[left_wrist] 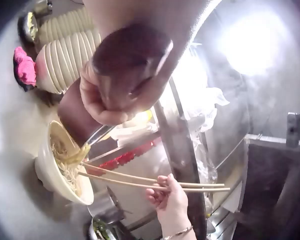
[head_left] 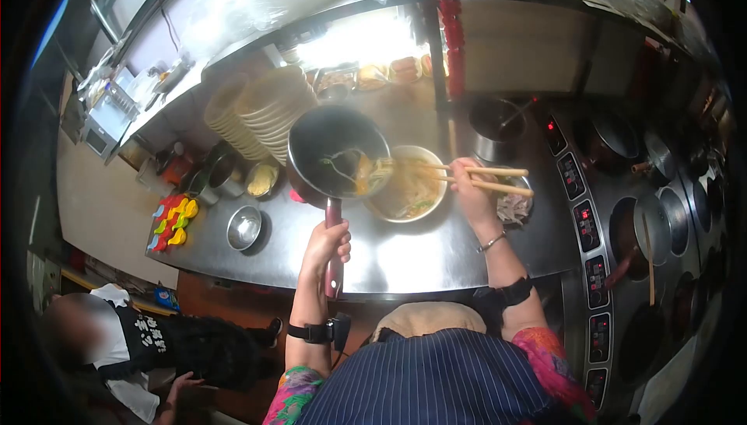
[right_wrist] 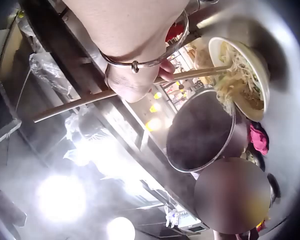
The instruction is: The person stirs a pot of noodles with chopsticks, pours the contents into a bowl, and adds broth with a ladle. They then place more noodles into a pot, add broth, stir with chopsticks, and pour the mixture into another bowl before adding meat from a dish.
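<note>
My left hand (head_left: 323, 246) grips the dark red handle (head_left: 333, 273) of a saucepan (head_left: 331, 141), tilted so its rim overlaps the left side of a white bowl (left_wrist: 44, 170). Noodles (head_left: 379, 176) hang across from the pan to the bowl, with more noodles (right_wrist: 246, 70) inside it. In my right hand (head_left: 472, 195) is a pair of long wooden chopsticks (head_left: 506, 171), held between fingers and thumb. Their far tips reach into the noodles over the bowl, as the left wrist view shows too. Steam hazes the area.
Stacked bowls (head_left: 272, 110) stand behind the pan. A small metal bowl (head_left: 245, 227) and coloured spoons (head_left: 179, 223) sit left; a dish of sliced food (head_left: 513, 209) and a pot (head_left: 489, 141) sit right. Cooker panels (head_left: 587, 223) line the right side. Another person (head_left: 148, 339) is at lower left.
</note>
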Motion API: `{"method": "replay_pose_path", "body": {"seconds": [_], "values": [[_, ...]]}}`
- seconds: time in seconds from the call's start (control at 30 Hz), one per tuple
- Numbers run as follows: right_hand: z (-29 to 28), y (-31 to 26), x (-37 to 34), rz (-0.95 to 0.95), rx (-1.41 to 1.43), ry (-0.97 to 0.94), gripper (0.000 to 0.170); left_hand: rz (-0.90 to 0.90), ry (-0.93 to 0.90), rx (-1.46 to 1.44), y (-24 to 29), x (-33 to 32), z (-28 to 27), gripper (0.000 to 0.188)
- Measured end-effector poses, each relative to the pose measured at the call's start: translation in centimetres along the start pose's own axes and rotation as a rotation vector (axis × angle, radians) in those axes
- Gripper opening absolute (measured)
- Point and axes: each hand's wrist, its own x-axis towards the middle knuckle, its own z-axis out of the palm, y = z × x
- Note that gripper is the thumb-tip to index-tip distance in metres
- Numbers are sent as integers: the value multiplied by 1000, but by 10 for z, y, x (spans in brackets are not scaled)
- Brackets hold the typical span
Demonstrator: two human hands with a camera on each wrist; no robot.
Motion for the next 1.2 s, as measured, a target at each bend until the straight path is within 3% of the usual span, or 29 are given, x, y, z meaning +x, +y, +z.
{"method": "replay_pose_path", "body": {"seconds": [0.13,0.2,0.23,0.3,0.4,0.5,0.57,0.6,0.67,0.83,0.9,0.93,1.03,1.07,1.2], "values": [[0,1,-7,60,114,-22,17,-21,-93,-251,-9,-2,-25,16],[4,1,-11,43,136,-22,17,-85,-269,-666,-16,-1,-35,16],[5,2,-13,27,153,-8,17,-82,-263,-670,-19,-2,-37,16],[9,9,-16,29,146,-18,17,-145,-442,-1063,-23,-3,-34,21],[9,10,-20,-20,101,-13,17,-170,-511,-1169,-27,0,-22,22],[2,7,-22,52,152,-14,19,-206,-543,-1185,-27,4,-14,21],[-5,13,-24,106,237,19,22,-176,-395,-810,-22,7,-11,20],[-9,13,-26,112,236,28,22,-184,-397,-804,-17,6,-3,20],[-18,13,-28,191,384,60,24,-46,-98,-125,-7,2,18,21],[-10,37,-37,273,359,31,20,56,41,282,-20,15,25,25],[5,59,-37,112,148,-95,16,186,164,604,-27,17,26,27],[7,61,-38,75,125,-129,13,186,166,608,-28,17,27,27],[6,57,-32,61,120,-95,11,231,252,1088,-32,18,30,36],[3,50,-29,58,146,-73,10,332,268,1221,-47,31,14,38],[-19,29,-18,-4,117,-23,9,376,333,1347,-44,15,30,34]]}}
